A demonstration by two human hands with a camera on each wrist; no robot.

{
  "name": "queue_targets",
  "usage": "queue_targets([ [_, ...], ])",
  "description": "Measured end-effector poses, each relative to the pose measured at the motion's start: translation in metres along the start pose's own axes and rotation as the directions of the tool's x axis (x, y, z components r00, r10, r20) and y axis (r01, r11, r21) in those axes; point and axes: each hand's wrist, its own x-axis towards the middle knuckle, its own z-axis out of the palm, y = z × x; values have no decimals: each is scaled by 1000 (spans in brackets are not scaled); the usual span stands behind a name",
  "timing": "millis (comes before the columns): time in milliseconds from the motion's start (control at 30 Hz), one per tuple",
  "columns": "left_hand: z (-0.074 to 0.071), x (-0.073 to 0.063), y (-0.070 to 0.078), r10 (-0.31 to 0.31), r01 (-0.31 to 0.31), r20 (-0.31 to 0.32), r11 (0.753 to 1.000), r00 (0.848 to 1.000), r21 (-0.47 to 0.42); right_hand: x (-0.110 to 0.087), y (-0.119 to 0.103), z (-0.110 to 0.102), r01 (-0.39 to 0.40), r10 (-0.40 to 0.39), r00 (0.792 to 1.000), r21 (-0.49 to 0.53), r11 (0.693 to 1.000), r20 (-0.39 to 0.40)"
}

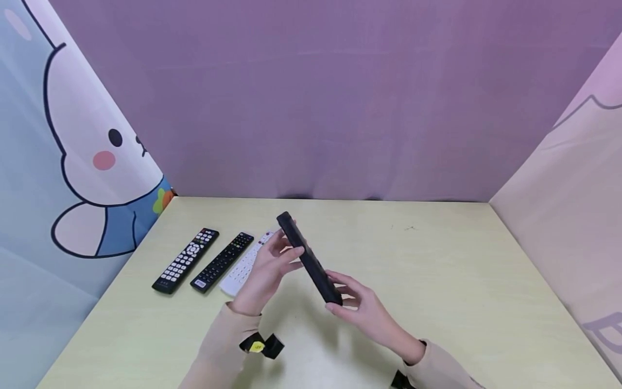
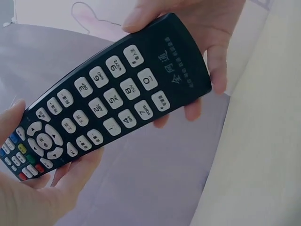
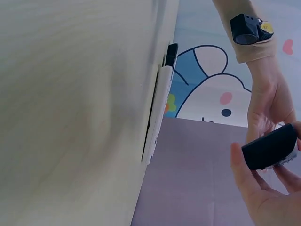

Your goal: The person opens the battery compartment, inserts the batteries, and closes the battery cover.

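Observation:
A black remote control (image 1: 310, 259) is held tilted in the air above the table, its narrow side toward the head camera. My left hand (image 1: 266, 267) grips its upper, farther end between thumb and fingers. At the lower end my right hand (image 1: 362, 310) pinches it with thumb and fingertips. Its front, with white number keys and a few coloured buttons, faces the left wrist camera, where the remote (image 2: 113, 100) spans between both hands. The right wrist view has only the blunt dark end of the remote (image 3: 269, 148), between the right hand's fingers.
Left of my hands, three remotes lie side by side on the pale table (image 1: 437, 281): a black one with white keys (image 1: 186, 261), a slim black one (image 1: 222, 262), and a white one (image 1: 243, 270) partly behind my left hand. Printed and purple cloth walls (image 1: 330, 108) enclose the table.

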Motion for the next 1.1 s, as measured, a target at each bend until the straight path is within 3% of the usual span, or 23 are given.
queue_targets([
  [167, 3, 3, 3, 22, -16, -31, 983, 999, 183, 1, 3, -3, 75, -73, 997, -107, 991, 27],
  [267, 4, 6, 4, 49, -20, -69, 928, 996, 372, 1, 5, -6, 142, -136, 990, -215, 966, 45],
  [367, 3, 11, 3, 82, -13, -90, 807, 993, 591, 0, 6, -12, 195, -186, 981, -319, 928, 60],
  [500, -1, 19, -1, 95, -22, -49, 633, 994, 774, 0, 7, -24, 243, -240, 969, -435, 867, 63],
  [700, -6, 28, -7, 90, -90, 58, 409, 994, 908, -2, 14, -47, 275, -358, 934, -678, 682, 19],
  [767, -9, 31, -9, 78, -94, 71, 355, 994, 930, -4, 15, -54, 257, -360, 933, -712, 654, 6],
  [933, -14, 40, -12, 18, -63, 61, 251, 998, 966, -9, 16, -69, 190, -305, 952, -734, 652, -24],
  [1100, -18, 49, -18, -61, -19, 28, 142, 998, 990, -13, 17, -82, 155, -285, 957, -745, 649, -49],
])
